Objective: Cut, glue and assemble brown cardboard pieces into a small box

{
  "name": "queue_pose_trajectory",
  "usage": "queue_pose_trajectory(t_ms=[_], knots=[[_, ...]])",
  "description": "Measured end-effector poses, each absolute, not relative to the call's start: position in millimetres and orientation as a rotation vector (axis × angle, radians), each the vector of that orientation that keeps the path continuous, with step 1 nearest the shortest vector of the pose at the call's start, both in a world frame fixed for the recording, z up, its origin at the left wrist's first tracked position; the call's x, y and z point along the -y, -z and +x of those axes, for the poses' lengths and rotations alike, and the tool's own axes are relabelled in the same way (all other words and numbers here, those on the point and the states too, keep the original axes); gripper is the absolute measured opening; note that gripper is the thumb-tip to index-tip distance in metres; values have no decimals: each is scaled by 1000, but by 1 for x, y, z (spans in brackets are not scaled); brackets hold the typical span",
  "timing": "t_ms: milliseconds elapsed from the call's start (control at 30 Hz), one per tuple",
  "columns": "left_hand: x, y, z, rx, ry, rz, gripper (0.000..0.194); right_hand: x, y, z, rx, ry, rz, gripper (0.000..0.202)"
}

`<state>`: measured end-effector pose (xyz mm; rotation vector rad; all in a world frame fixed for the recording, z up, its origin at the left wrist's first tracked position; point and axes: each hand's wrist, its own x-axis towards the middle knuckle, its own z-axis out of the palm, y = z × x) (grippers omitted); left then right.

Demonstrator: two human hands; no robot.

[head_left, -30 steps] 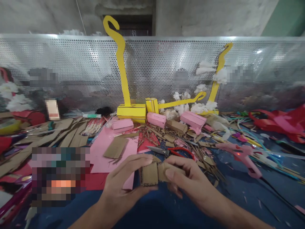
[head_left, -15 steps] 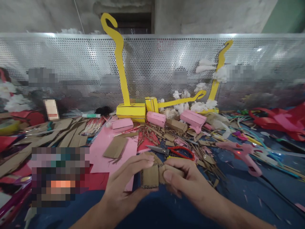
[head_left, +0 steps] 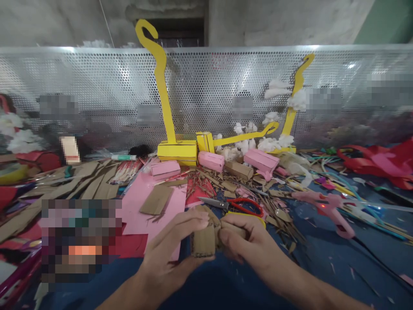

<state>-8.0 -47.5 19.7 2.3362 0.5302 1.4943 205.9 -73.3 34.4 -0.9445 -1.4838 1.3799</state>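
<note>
My left hand (head_left: 174,237) is closed around a folded brown cardboard piece (head_left: 204,242), thumb below and fingers on top. From the other side my right hand (head_left: 248,241) pinches the flap on the right of that same cardboard, partly hiding it. Just beyond the hands lie scissors (head_left: 230,204) with red handles, blades pointing left. A flat cardboard rectangle (head_left: 156,199) rests on pink paper (head_left: 135,215) to the left. To the right, a pink glue gun (head_left: 335,206) lies on the blue table with its small red light lit.
Yellow box stands with hooked arms (head_left: 177,150) line the back, before a perforated metal panel (head_left: 206,86). Small pink boxes (head_left: 211,161) and cardboard scraps (head_left: 284,219) lie in the middle. Cardboard strips (head_left: 84,181) fill the left. Red ribbon (head_left: 383,163) piles at right.
My right hand has shifted slightly left, bringing the cardboard flap closer against the part in my left hand. The left hand has hardly moved.
</note>
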Motion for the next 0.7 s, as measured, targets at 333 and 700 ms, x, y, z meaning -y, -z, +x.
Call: queue_pose_trajectory(t_ms=[333,700], knots=[[47,-18,-7,-641,-1454,2034,60,67,-26,208,1361,-1378,-865,36],[24,-25,1,-697,-1280,1029,30,61,-33,210,1296,-1365,-736,31]])
